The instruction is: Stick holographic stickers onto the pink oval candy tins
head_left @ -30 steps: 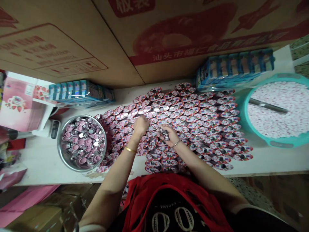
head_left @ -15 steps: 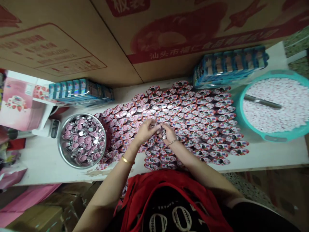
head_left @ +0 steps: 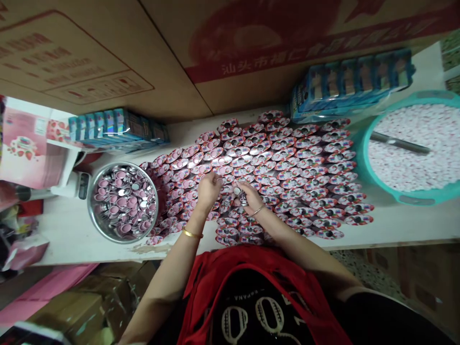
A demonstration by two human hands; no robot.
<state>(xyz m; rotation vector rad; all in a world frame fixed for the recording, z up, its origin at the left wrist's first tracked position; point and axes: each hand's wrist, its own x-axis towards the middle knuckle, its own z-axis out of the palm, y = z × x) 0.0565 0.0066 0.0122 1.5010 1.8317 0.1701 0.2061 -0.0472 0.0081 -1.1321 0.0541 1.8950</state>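
My left hand [head_left: 208,192] is closed in a pinch over the rows of small oval red-and-white packs [head_left: 259,147]. Whatever is between its fingertips is too small to make out. Just to the right, my right hand [head_left: 251,197] curls around several small round silver caps [head_left: 238,191], low above the same packs. Many packs on the left have a pink round piece in the middle, while those on the right show a dark round opening. A steel bowl [head_left: 155,211] at the left holds a heap of silver-rimmed pink caps [head_left: 124,201].
At the right stands a turquoise basin [head_left: 362,158] full of small white-and-pink pieces, with a metal scoop-like tool [head_left: 402,143] on top. Blue packages [head_left: 108,127] and more blue packages [head_left: 352,86] line the back, against large cardboard boxes [head_left: 244,91]. A pink carton [head_left: 30,148] stands far left.
My left hand has moved left, away from my right hand, and its fingers have drawn together over the packs. My right hand stays nearly in place with its caps. The view has shifted slightly.
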